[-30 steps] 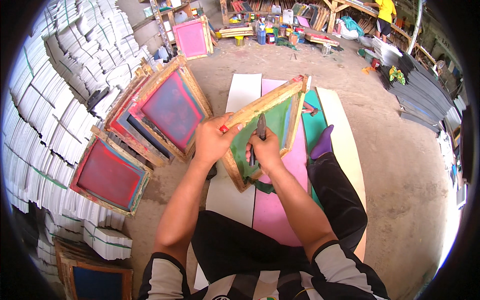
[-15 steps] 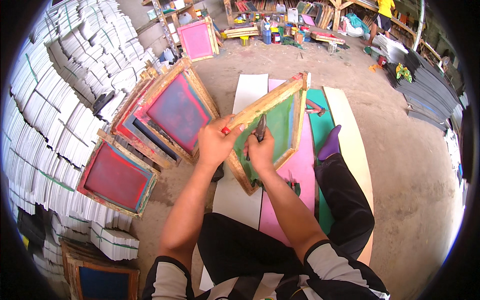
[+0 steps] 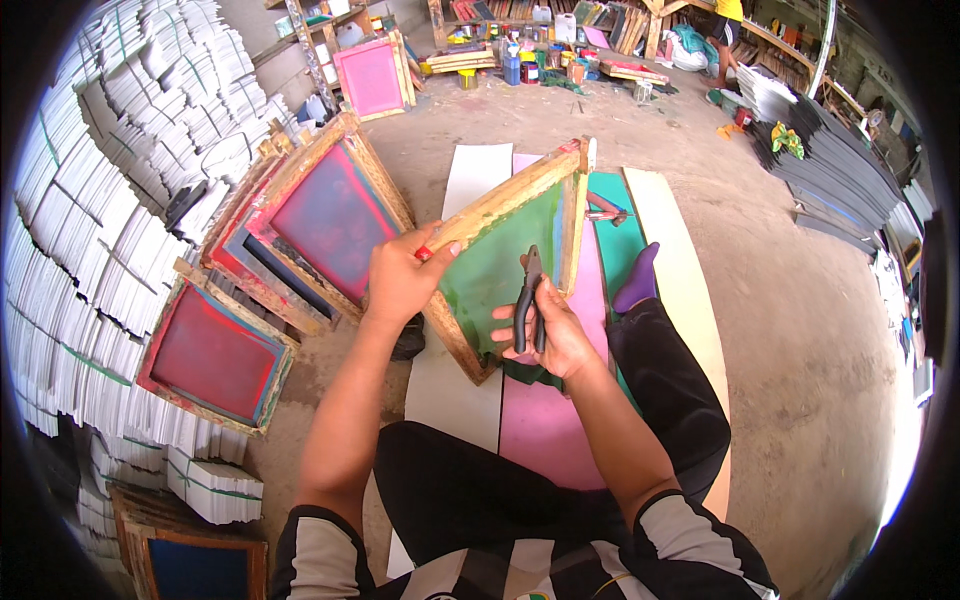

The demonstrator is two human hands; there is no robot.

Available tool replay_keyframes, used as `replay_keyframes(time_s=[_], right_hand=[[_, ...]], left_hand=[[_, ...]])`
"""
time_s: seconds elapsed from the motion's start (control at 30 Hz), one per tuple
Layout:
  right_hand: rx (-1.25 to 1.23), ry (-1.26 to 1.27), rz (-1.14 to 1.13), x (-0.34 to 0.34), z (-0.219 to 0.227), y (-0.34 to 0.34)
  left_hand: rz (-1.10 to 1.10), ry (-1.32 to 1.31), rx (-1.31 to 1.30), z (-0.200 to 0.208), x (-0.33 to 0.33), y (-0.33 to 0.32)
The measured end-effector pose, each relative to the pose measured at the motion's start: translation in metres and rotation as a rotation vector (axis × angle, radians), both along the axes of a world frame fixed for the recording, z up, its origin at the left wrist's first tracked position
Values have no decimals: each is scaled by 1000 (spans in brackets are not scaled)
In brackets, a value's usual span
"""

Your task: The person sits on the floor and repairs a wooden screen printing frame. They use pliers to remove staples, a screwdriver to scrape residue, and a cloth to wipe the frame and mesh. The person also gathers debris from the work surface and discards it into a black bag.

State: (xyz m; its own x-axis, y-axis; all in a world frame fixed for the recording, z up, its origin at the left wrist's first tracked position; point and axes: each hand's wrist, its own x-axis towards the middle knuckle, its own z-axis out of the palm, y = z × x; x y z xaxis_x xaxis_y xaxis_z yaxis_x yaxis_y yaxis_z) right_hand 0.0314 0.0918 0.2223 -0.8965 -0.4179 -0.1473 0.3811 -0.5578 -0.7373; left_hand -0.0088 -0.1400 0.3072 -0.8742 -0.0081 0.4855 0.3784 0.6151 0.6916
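Item 1: green-meshed screen (image 3: pixel 495 260) in a worn wooden frame, held tilted before the seated person; I take it as the clock's centre, twelve being straight away from the sitter. Whether its lowest corner touches the board below, I cannot tell.

Item 2: left hand (image 3: pixel 403 275), at nine o'clock, fingers closed over the frame's wooden rail, thumb lying on the near side; red band on one finger.

Item 3: right hand (image 3: pixel 560 335), at five o'clock, palm partly turned up, thumb along the tool, fingers half curled in a loose hold.

Item 4: dark-handled pliers (image 3: pixel 530 295), in the right hand, head pointing to twelve, handles a little apart, in front of the mesh; contact with it cannot be told.

Item 5: boards laid side by side beneath: white (image 3: pixel 470 180), pink (image 3: pixel 545 430), green (image 3: pixel 612 265) and cream (image 3: pixel 690 290).

Item 6: red-handled tool (image 3: pixel 605 212) on the green board, two o'clock.

Item 7: dark green cloth (image 3: pixel 532 374), six o'clock.

Item 8: purple-socked foot (image 3: pixel 638 280), three o'clock.

Item 9: red-and-blue screen (image 3: pixel 330 225), leaning, between nine and ten; stacked white sheets (image 3: pixel 100 230) beyond.

Item 10: pink screen (image 3: pixel 372 78), upright, eleven o'clock.

Item 11: dark sheets (image 3: pixel 850 195), piled, between two and three.
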Motion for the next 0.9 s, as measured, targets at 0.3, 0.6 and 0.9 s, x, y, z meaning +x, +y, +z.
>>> replay_keyframes(time_s=[0.3, 0.6, 0.9], right_hand=[[241, 199, 29, 7, 12, 15], [288, 530, 76, -9, 57, 28], [371, 609, 166, -19, 71, 25]], left_hand=[[-196, -178, -46, 15, 3, -2], [-316, -3, -81, 31, 16, 19], [-461, -177, 141, 33, 19, 21]])
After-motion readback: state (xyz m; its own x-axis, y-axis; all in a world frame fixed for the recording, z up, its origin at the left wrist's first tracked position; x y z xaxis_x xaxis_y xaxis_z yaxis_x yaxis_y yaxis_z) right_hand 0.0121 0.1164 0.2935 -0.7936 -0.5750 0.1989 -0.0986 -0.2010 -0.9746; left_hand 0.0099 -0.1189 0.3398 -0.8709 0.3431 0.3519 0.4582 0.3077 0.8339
